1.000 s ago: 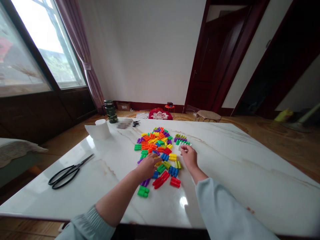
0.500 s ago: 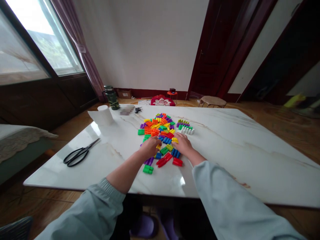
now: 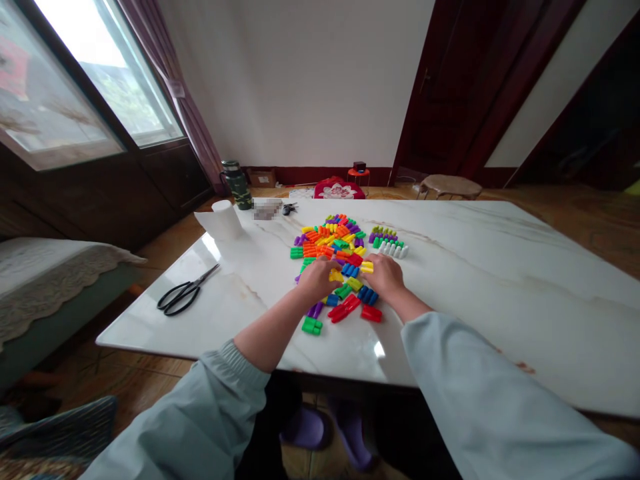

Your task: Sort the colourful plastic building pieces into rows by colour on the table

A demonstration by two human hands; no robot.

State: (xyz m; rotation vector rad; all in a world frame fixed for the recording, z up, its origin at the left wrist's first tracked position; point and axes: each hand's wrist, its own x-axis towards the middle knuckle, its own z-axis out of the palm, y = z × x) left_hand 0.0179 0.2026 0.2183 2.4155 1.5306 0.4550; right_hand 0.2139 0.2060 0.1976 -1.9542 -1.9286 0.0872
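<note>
Plastic toy building blocks (image 3: 319, 250) in many colours lie in a pile at the middle of the table. My left hand (image 3: 318, 279) is at the pile's near left side, its fingers closed on a yellow block (image 3: 336, 275). Across from it, my right hand (image 3: 388, 276) pinches another yellow block (image 3: 367, 267) at the right side of the pile. Between the hands lie blue blocks (image 3: 351, 270). Closer to me are red blocks (image 3: 345, 309), a green block (image 3: 312, 326) and a dark blue block (image 3: 369, 295). My fingers partly hide the pieces they grip.
Sorted rows of green, purple and white blocks (image 3: 393, 250) stand right of the pile. Black-handled scissors (image 3: 187, 291) lie at the left. Toward the back left are a paper roll (image 3: 227, 221), a camouflage flask (image 3: 237, 186) and a small dark object (image 3: 289, 209). A round stool (image 3: 451, 186) stands beyond the table.
The view has shifted, so the table and blocks appear farther right and slightly higher. My left hand has lifted its yellow block a little; my right hand stays at its yellow block.
</note>
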